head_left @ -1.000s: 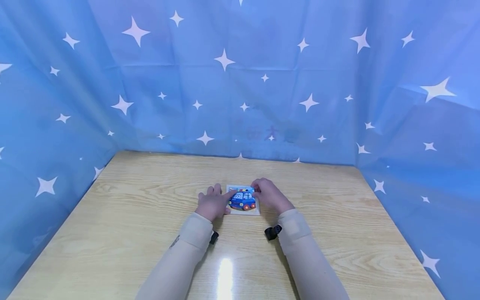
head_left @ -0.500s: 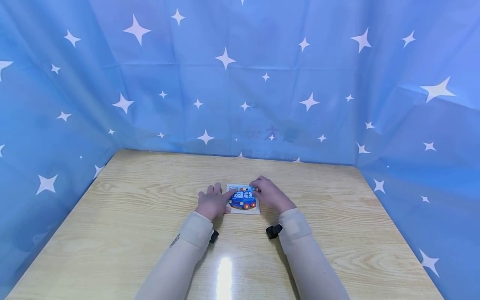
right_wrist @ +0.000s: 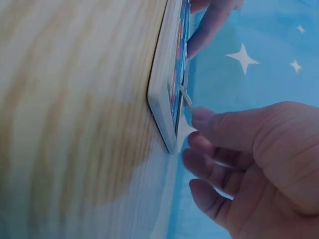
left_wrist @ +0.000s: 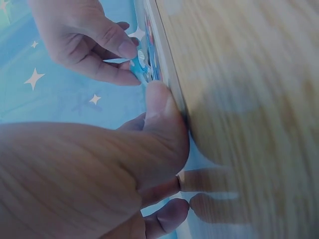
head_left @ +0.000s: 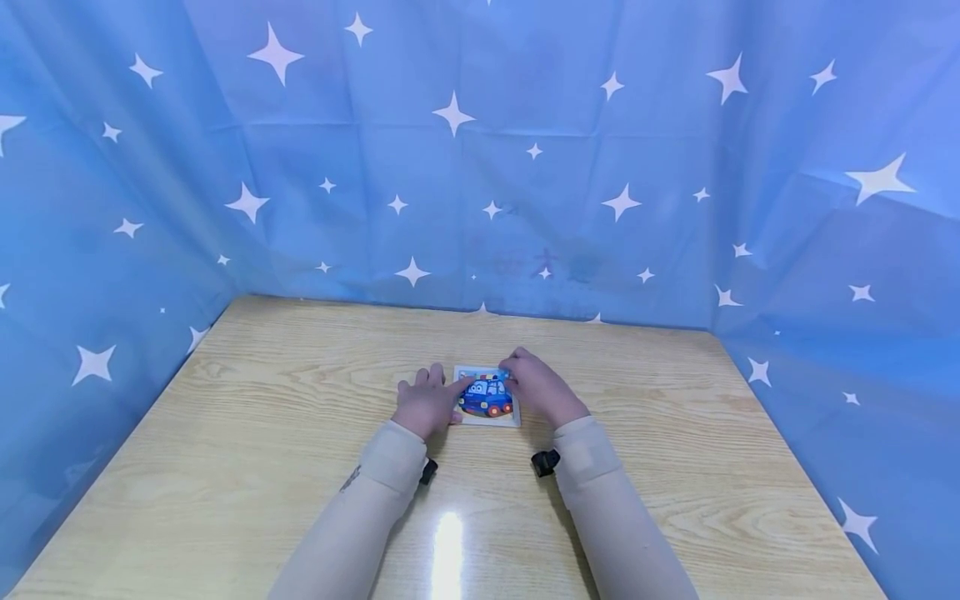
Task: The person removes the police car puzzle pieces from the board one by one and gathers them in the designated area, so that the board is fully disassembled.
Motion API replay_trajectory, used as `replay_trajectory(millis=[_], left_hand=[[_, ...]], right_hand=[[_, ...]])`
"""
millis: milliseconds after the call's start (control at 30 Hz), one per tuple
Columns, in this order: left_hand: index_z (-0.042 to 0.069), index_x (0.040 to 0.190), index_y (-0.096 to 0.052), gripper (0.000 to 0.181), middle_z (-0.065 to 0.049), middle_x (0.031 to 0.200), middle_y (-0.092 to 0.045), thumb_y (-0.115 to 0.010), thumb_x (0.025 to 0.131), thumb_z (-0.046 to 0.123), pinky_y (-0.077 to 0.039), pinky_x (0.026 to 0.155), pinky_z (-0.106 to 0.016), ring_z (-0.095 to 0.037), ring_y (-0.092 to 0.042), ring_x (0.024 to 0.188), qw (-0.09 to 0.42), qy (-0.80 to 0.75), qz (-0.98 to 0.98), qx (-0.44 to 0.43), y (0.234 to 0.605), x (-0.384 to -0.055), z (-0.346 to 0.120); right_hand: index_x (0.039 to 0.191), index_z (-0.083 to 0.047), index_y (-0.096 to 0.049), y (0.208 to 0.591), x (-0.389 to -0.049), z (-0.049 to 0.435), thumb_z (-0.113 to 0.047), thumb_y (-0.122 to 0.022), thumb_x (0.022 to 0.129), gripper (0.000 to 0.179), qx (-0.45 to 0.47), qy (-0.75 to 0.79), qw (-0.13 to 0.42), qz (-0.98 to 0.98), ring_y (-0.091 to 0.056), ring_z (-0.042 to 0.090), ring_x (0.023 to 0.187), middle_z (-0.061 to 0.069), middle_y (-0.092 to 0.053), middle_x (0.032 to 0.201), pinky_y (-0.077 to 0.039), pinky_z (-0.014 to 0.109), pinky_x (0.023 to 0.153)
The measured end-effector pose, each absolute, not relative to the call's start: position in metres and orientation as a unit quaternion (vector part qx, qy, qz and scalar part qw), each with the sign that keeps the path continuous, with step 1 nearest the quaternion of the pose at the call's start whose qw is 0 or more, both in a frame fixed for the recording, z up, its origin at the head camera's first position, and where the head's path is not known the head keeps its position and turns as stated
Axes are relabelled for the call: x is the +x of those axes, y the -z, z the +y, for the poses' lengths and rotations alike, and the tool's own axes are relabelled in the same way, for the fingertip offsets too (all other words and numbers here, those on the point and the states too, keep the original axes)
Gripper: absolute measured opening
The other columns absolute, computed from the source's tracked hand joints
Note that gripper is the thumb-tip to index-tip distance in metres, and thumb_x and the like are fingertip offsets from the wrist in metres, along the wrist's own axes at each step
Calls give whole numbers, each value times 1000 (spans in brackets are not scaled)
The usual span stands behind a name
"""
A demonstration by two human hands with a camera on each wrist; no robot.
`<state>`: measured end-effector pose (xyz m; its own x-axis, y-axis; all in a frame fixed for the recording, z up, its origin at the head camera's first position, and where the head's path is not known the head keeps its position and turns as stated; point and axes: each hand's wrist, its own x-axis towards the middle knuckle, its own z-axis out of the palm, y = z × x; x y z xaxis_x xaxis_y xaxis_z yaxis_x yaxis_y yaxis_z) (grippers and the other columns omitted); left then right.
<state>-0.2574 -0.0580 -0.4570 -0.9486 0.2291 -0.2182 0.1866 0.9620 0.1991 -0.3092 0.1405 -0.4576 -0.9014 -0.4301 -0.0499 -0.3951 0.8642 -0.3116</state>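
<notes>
A small jigsaw puzzle [head_left: 486, 400] with a blue cartoon car lies in a pale, raised-rim tray on the table. My left hand [head_left: 426, 407] rests at its left side, fingers spread, the thumb [left_wrist: 158, 102] pressing on the picture. At the far right corner, my right hand [head_left: 542, 390] pinches a thin light-blue puzzle piece [right_wrist: 186, 96] between thumb and fingers. The piece is tilted, its lower edge right at the picture surface, as the right wrist view shows. In the head view the right fingers hide most of that corner.
The wooden table [head_left: 300, 375] extends around the puzzle on every side. A blue curtain [head_left: 337, 150] with white stars stands behind it and along both sides. Black wrist cameras, such as the right one [head_left: 545, 463], sit on both wrists.
My right hand has shifted slightly toward the far edge of the puzzle, fingers staying at its corner. My left hand keeps its place on the left side.
</notes>
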Motion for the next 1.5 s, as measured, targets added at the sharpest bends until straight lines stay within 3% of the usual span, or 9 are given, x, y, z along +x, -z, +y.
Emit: replay_trajectory(millis=[300, 633, 933, 1333, 1500], left_hand=[[39, 156, -38, 67, -6, 105, -36, -66, 96, 40, -33, 79, -43, -25, -36, 93, 123, -87, 982, 114, 456, -257, -58], [39, 157, -38, 66, -6, 106, -37, -64, 96, 40, -32, 78, -43, -25, -36, 92, 122, -83, 982, 119, 456, -255, -60], [40, 157, -37, 66, -5, 103, -35, -64, 96, 41, -31, 78, -42, -25, -36, 92, 125, -84, 981, 120, 456, -256, -61], [39, 157, -37, 66, -6, 108, -37, -63, 97, 40, -32, 80, -43, -25, -36, 94, 134, -87, 980, 119, 455, -257, -61], [40, 157, -36, 66, -7, 110, -38, -63, 97, 41, -33, 80, -43, -25, -36, 95, 134, -83, 980, 119, 455, -258, -62]], right_hand=[[122, 0, -69, 462, -310, 143, -6, -68, 97, 26, -211, 155, 47, 964, -62, 26, 106, 10, -59, 110, -52, 41, 95], [126, 1, -65, 470, -314, 143, -5, -59, 102, 25, -184, 200, 82, 959, -61, 24, 105, 11, -57, 114, -51, 41, 95], [120, -1, -64, 471, -314, 145, -3, -63, 100, 21, -192, 210, 68, 956, -60, 21, 101, 8, -56, 109, -52, 39, 92], [128, 0, -65, 469, -314, 144, -6, -61, 102, 28, -205, 184, 60, 959, -62, 26, 111, 11, -61, 118, -50, 42, 98], [125, 0, -67, 468, -313, 144, -5, -60, 102, 25, -209, 177, 61, 960, -62, 27, 113, 12, -61, 119, -50, 42, 98]])
